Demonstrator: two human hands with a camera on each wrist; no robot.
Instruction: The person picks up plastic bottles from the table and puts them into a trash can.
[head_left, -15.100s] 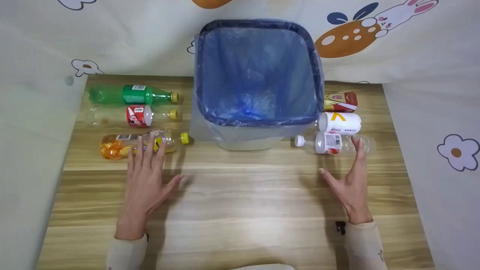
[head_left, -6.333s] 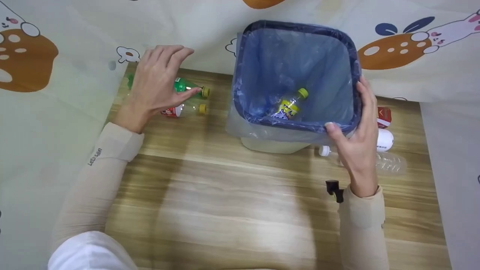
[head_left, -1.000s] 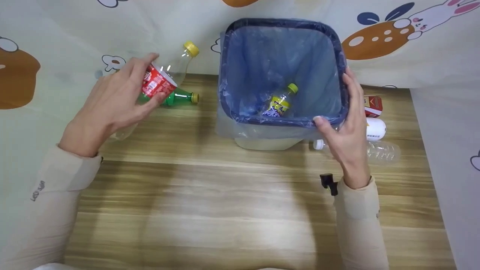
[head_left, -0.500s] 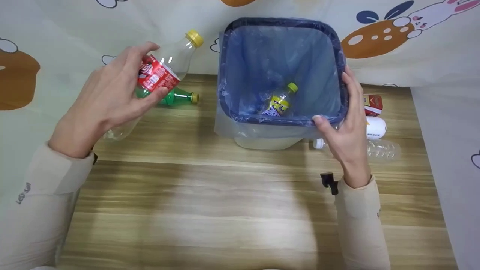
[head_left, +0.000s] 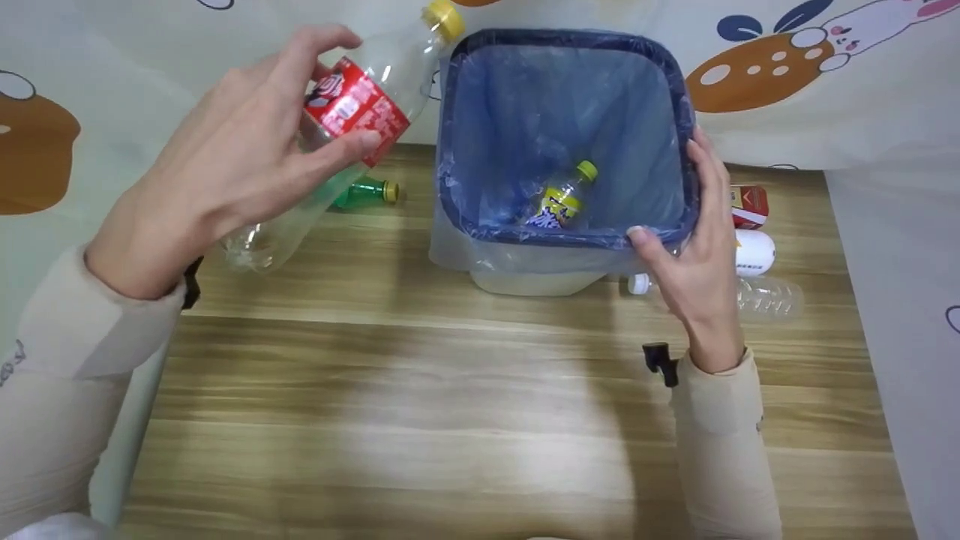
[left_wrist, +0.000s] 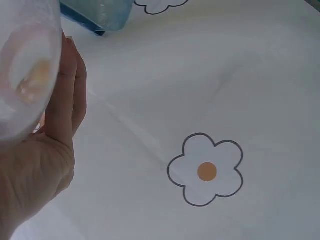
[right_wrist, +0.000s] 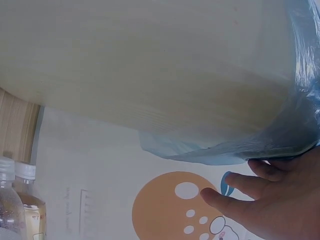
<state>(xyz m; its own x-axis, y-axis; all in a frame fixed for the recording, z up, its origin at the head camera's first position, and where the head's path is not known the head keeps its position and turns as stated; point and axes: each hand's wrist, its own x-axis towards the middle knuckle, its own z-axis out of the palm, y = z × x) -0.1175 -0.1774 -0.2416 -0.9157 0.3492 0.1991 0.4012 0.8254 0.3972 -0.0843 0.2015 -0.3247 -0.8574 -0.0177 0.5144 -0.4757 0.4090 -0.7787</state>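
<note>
My left hand (head_left: 217,157) grips a clear plastic bottle (head_left: 358,111) with a red label and yellow cap, raised above the table. The bottle is tilted, its cap beside the upper left corner of a trash can (head_left: 562,238) lined with a blue bag. In the left wrist view, the bottle's blurred base (left_wrist: 25,75) lies close to the camera. My right hand (head_left: 701,255) holds the can's right front corner, thumb on the front rim and fingers along the side. Inside the can lies a yellow-labelled bottle (head_left: 561,204) with a yellow-green cap.
A green bottle (head_left: 365,193) lies behind my left hand, mostly hidden. Right of the can are a red carton (head_left: 750,206), a white container (head_left: 754,253) and a clear bottle (head_left: 769,298) with a white cap. A patterned cloth (head_left: 757,135) hangs behind the wooden table (head_left: 487,420).
The yellow-labelled bottle went from the table into the can, and my right hand took hold of the rim. Lately my left hand has lifted the red-labelled bottle up and rightwards.
</note>
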